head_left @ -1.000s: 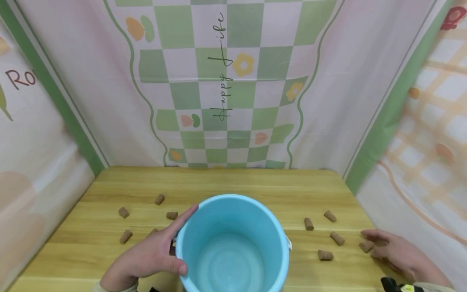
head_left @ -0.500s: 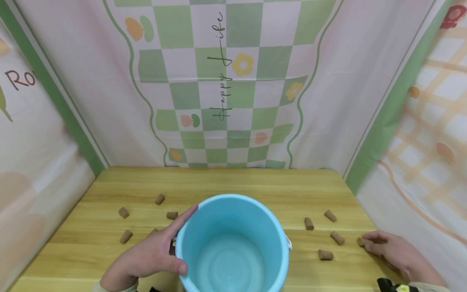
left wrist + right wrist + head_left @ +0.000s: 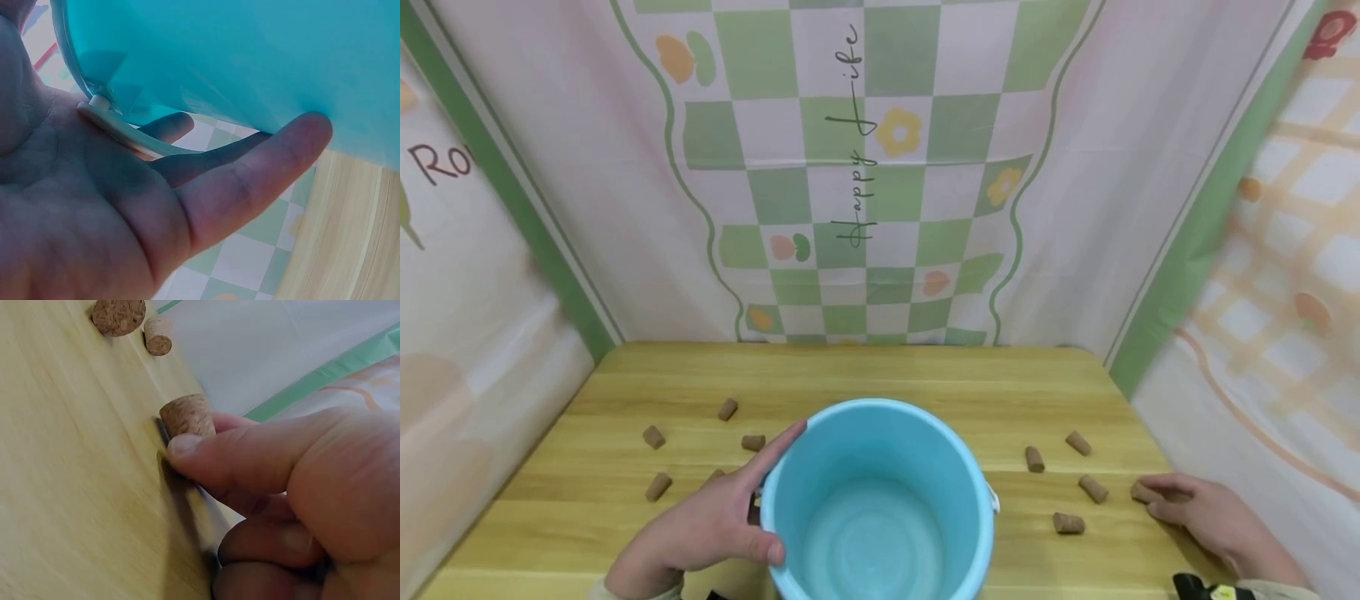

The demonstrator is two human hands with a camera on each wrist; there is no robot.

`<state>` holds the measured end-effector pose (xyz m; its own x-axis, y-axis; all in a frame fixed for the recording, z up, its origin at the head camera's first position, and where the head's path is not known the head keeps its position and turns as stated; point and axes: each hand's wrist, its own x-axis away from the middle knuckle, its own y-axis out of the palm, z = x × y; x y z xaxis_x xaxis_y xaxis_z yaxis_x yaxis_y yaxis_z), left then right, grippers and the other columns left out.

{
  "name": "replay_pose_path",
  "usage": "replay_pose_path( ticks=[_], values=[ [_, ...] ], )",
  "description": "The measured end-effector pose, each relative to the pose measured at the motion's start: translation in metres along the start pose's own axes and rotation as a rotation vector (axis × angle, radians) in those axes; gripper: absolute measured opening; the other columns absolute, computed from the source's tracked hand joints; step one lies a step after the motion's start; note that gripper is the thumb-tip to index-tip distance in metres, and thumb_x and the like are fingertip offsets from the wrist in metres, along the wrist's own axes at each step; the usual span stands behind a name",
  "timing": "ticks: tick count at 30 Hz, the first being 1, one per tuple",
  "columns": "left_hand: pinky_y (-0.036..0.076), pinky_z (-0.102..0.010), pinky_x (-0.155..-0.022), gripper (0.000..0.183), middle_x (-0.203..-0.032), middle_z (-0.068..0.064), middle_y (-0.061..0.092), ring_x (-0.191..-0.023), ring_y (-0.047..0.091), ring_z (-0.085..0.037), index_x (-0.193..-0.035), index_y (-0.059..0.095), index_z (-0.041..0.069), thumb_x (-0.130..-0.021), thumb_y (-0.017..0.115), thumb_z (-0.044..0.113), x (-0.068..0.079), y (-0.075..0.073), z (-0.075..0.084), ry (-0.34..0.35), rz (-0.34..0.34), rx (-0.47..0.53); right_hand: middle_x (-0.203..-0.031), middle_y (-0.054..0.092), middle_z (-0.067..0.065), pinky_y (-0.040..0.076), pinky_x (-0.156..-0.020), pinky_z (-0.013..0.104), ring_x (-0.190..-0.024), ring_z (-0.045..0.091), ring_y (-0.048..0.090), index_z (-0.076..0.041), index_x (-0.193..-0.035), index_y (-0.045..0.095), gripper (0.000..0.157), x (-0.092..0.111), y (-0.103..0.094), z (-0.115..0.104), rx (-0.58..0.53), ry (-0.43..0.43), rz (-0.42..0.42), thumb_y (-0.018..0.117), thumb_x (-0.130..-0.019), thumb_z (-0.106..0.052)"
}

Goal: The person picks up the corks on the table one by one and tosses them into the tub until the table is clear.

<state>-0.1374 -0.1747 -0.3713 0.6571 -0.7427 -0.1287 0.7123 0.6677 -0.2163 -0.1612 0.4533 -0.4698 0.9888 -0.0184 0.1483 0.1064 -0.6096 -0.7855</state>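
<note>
A light-blue bucket (image 3: 876, 525) stands upright on the wooden table, its inside bare. My left hand (image 3: 722, 512) grips its left side, with the thumb at the near rim and the index finger farther round. The left wrist view shows the fingers (image 3: 250, 181) spread along the outer wall, beside the white handle (image 3: 125, 131). At the table's right, my right hand (image 3: 1210, 521) pinches a brown cork stopper (image 3: 187, 415) between thumb and index finger, low over the tabletop; its other fingers are curled. Whether this cork still touches the table, I cannot tell.
Several loose corks lie right of the bucket, among them a cork (image 3: 1069, 523) nearest it. More lie on the left, including a cork (image 3: 658, 486) by my left forearm. Patterned curtains (image 3: 895, 208) enclose the wooden table (image 3: 850, 367) behind and on both sides.
My right hand has closed its thumb and index finger on the cork and moved slightly left with it. The left hand and the bucket have stayed in place.
</note>
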Motion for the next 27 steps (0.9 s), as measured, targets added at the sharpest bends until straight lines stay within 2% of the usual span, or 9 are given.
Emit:
replay_pose_path(
  ticks=[4,6,10,12,14,18,21,24,27],
  values=[
    [0.047,-0.038,-0.086,0.097,-0.147,-0.017,0.027,-0.120,0.042,-0.041,-0.151,0.001,0.029,-0.084,0.071,0.021,0.0004,0.0005,-0.0005,-0.008,-0.002,0.019,-0.132,0.048,0.022,0.031,-0.088,0.056,-0.121,0.049,0.032,-0.002,-0.131,0.052,0.071,-0.0020,-0.0003,0.0032,-0.070,0.074,-0.034,0.066,-0.081,-0.051],
    [0.047,-0.039,-0.086,0.097,-0.147,-0.017,0.026,-0.120,0.041,-0.041,-0.151,0.001,0.029,-0.085,0.071,0.020,0.0005,0.0005,-0.0010,-0.010,-0.002,0.029,-0.130,0.051,0.020,0.038,-0.084,0.047,-0.119,0.042,0.039,-0.002,-0.134,0.050,0.074,-0.0031,-0.0010,0.0047,-0.091,0.098,-0.043,0.065,-0.081,-0.053],
    [0.047,-0.039,-0.086,0.097,-0.147,-0.017,0.025,-0.120,0.041,-0.042,-0.151,0.001,0.029,-0.085,0.071,0.020,0.0009,0.0001,-0.0019,-0.004,-0.006,0.038,-0.130,0.052,0.016,0.045,-0.073,0.034,-0.102,0.021,0.054,-0.007,-0.137,0.047,0.076,-0.0050,-0.0041,0.0060,-0.154,0.163,-0.063,0.064,-0.081,-0.055],
    [0.047,-0.040,-0.086,0.097,-0.147,-0.018,0.025,-0.120,0.041,-0.042,-0.151,0.001,0.029,-0.085,0.071,0.020,0.0009,0.0000,-0.0022,0.000,-0.007,0.039,-0.126,0.056,0.012,0.047,-0.065,0.032,-0.084,0.013,0.056,-0.008,-0.137,0.046,0.075,-0.0054,-0.0052,0.0051,-0.225,0.198,-0.074,0.066,-0.081,-0.053],
    [0.047,-0.040,-0.086,0.097,-0.147,-0.018,0.025,-0.120,0.041,-0.042,-0.151,0.001,0.029,-0.085,0.071,0.021,0.0008,0.0000,-0.0024,0.004,-0.007,0.042,-0.121,0.059,0.006,0.047,-0.063,0.032,-0.077,0.010,0.054,-0.008,-0.137,0.047,0.074,-0.0054,-0.0054,0.0033,-0.288,0.227,-0.080,0.068,-0.080,-0.050],
    [0.047,-0.041,-0.085,0.096,-0.147,-0.018,0.025,-0.121,0.041,-0.042,-0.151,0.001,0.029,-0.085,0.071,0.020,0.0009,0.0001,-0.0027,0.003,-0.010,0.048,-0.110,0.063,-0.003,0.046,-0.058,0.035,-0.064,0.017,0.052,-0.009,-0.136,0.050,0.069,-0.0039,-0.0043,-0.0002,-0.384,0.256,-0.076,0.070,-0.080,-0.045],
    [0.047,-0.040,-0.085,0.097,-0.147,-0.018,0.025,-0.120,0.042,-0.042,-0.151,0.001,0.029,-0.085,0.071,0.018,0.0015,0.0002,-0.0028,0.001,-0.004,0.033,-0.109,0.065,-0.005,0.046,-0.058,0.034,-0.064,0.013,0.052,-0.009,-0.134,0.051,0.065,-0.0032,-0.0043,-0.0004,-0.417,0.239,-0.074,0.070,-0.082,-0.042],
    [0.047,-0.039,-0.085,0.098,-0.147,-0.018,0.026,-0.120,0.042,-0.041,-0.151,0.000,0.028,-0.084,0.071,0.018,0.0015,0.0005,-0.0028,0.000,0.003,0.009,-0.117,0.062,0.000,0.048,-0.065,0.031,-0.079,0.006,0.056,-0.006,-0.135,0.049,0.067,-0.0025,-0.0049,0.0011,-0.381,0.203,-0.073,0.068,-0.083,-0.044],
    [0.047,-0.039,-0.085,0.098,-0.147,-0.018,0.026,-0.120,0.042,-0.041,-0.151,0.000,0.029,-0.084,0.071,0.018,0.0010,0.0008,-0.0025,0.000,0.001,0.011,-0.134,0.049,0.014,0.044,-0.083,0.041,-0.113,0.023,0.050,-0.003,-0.137,0.046,0.074,-0.0004,-0.0066,0.0020,-0.263,0.174,-0.073,0.062,-0.084,-0.053]
  ],
)
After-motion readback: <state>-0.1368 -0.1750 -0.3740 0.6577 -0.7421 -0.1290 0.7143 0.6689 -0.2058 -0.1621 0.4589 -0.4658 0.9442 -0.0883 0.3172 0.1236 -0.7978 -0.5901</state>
